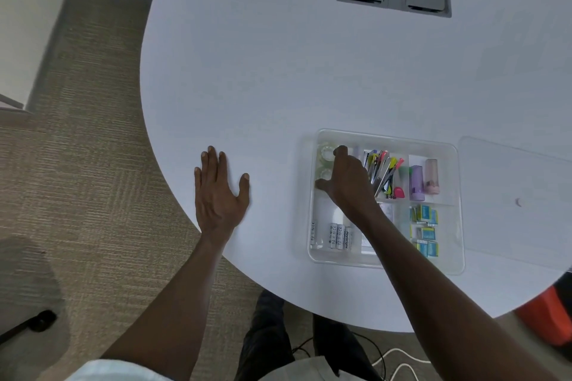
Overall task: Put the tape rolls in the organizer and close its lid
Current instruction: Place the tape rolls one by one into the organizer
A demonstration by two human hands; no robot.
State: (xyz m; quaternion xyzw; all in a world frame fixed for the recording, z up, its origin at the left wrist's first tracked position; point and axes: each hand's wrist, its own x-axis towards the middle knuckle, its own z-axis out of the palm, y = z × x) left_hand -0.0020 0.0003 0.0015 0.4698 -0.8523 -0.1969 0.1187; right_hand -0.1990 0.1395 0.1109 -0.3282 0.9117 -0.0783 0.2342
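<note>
1. The table (278,86) is white and rounded. Your landmark is the clear organizer (383,263), which sits on it near the edge closest to you.
2. The lid (520,182) is off. It lies flat on the table just right of the organizer, touching its right wall or nearly so. It is transparent, so its far edges are hard to trace and its right side runs out of frame.
3. Your left hand (218,192) lies flat on the table, well to the left of the organizer. Its fingers are spread and hold nothing.
4. Your right hand (348,179) is inside the organizer, over the far-left compartment. I can't tell whether its fingers are closed on a roll or just letting go, because the back of the hand covers them.
5. The tape rolls (325,153) are in that far-left compartment. Two clear rolls show, one behind the other. The hand could be hiding a third.
6. My read is that you're on the placing step, at or near the last roll. No rolls are visible on the table outside the organizer.
7. Next, pull your right hand clear, reach right for the lid, line it up over the organizer rim and press it down. Use your left hand to steady the organizer.
8. The other compartments hold batteries (337,235), coloured clips (383,170) and small blue boxes (425,232). The middle compartment is partly hidden behind your forearm.
</note>
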